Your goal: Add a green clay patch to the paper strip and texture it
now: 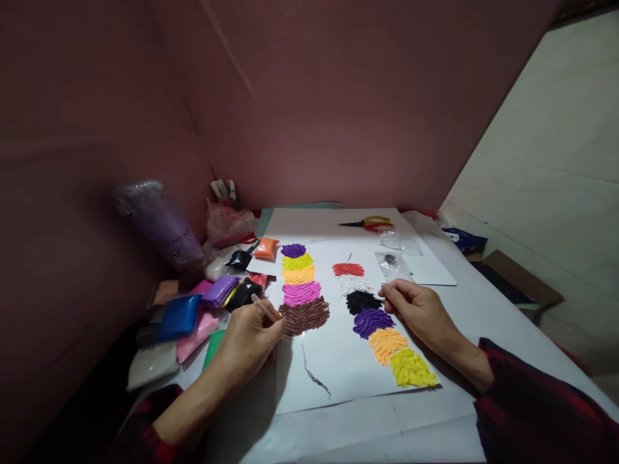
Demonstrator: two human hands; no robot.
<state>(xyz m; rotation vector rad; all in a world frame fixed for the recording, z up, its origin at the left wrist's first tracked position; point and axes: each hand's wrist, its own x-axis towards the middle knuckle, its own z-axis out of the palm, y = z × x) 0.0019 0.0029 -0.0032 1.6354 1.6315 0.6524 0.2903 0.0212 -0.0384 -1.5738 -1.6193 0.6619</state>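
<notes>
A white paper sheet (314, 367) lies before me with two columns of textured modelling clay. My left hand (254, 332) is closed around a thin clear stick (264, 306), its lower end hidden by my fingers. Those fingers are at the left edge of the brown clay (304, 317), the lowest patch of the left column. Above it are pink (300, 294), orange, yellow and purple patches. My right hand (418, 309) rests on the sheet's right side, fingers stretched out, fingertips beside the black clay (363, 301). Red, white, purple, orange and yellow patches (413, 370) share that column.
Several clay packets, including a blue one (178, 317) and an orange one (265, 249), crowd the left. A purple tube (167, 225) leans behind them. Scissors (370, 223) and a clear bag (394, 266) lie at the back. A pink wall (314, 116) stands behind the table.
</notes>
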